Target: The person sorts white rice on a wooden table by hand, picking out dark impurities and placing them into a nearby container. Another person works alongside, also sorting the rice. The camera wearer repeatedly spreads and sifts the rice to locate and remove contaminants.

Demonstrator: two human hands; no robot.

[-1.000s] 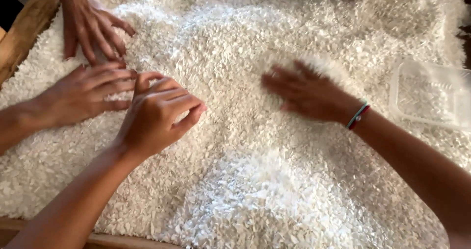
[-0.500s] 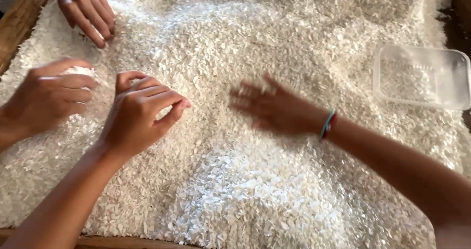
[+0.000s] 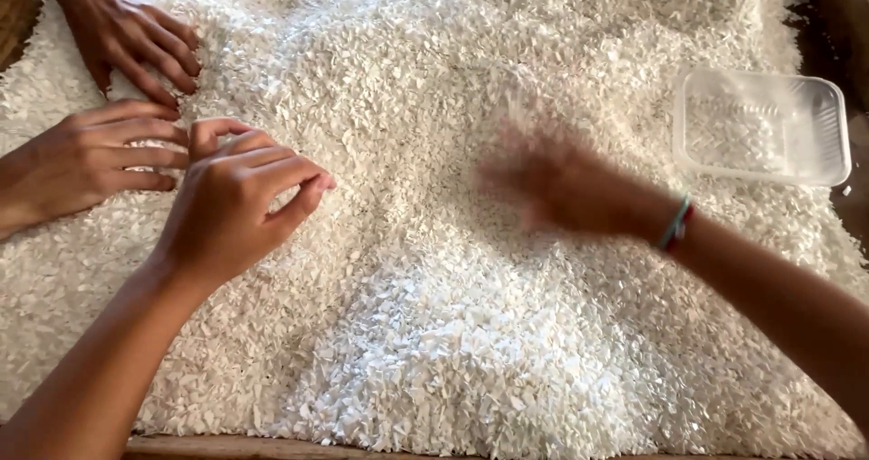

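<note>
Your left hand (image 3: pixel 231 208) rests half-curled on the white chips (image 3: pixel 434 333), fingers pinched together, holding nothing visible. Your right hand (image 3: pixel 566 188) is blurred over the chips; grip cannot be told. Clear tray (image 3: pixel 837 134) beyond it holds few chips; most sorting appears left.

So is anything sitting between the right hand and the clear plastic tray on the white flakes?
Nothing visible does. The right hand, blurred with motion, is over the white flakes, and the clear tray lies up and to its right. Only loose flakes fill the stretch between them. The other person's hands are far to the left.
</note>
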